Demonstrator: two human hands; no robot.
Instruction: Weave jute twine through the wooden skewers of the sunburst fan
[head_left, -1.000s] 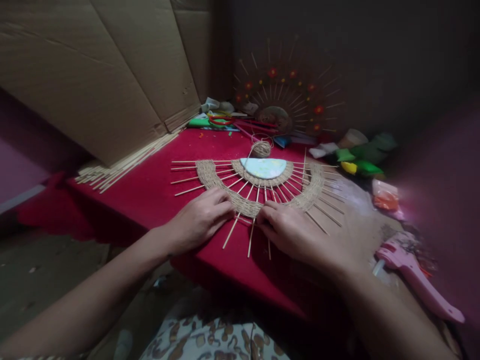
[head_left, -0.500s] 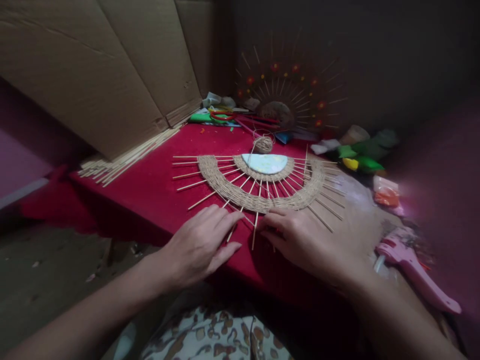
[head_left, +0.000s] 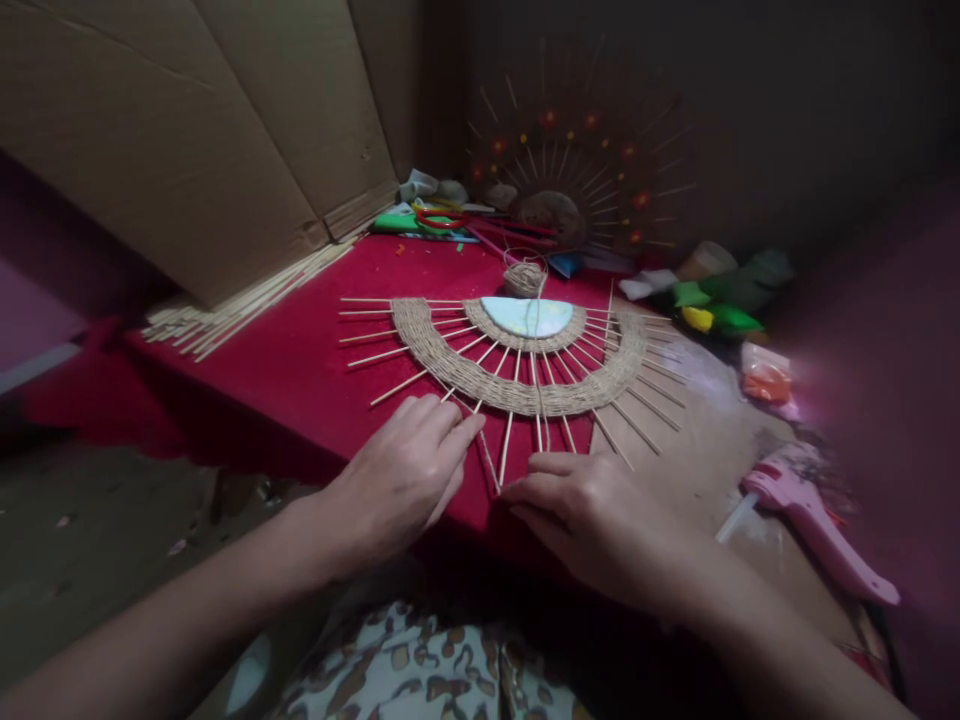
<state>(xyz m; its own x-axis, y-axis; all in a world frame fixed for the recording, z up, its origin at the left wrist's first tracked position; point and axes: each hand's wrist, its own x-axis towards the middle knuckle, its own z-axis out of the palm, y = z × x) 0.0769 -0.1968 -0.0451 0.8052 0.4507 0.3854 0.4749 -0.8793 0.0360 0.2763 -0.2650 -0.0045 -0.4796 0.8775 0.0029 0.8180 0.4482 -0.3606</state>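
Observation:
A half-round woven fan [head_left: 510, 397] of thin wooden sticks and brown twine lies on the red cloth, its rounded side toward me. At its centre sits a pale blue half-disc [head_left: 529, 317]. My left hand [head_left: 405, 465] is closed at the lower left rim, thumb and fingers pinching a stick end. A short length of twine [head_left: 489, 460] slants from there to my right hand [head_left: 589, 505], whose fingertips are pinched on it near the tip of a stick. Behind the fan rests a twine ball [head_left: 523, 279]; its strand crosses the half-disc and weave toward my right hand.
Loose sticks [head_left: 225, 318] lie beside a cardboard sheet [head_left: 247, 130] at left. A pink glue gun [head_left: 817, 515] rests on a brown board [head_left: 697, 460] at right. Scissors with red handles [head_left: 441, 218] lie behind. A flower-decorated stick fan [head_left: 555, 210] stands at the back.
My right hand has drawn down toward me, off the woven rim, pulling the twine into a steeper slant. My left fingers have closed up at the stick. The view has shifted slightly.

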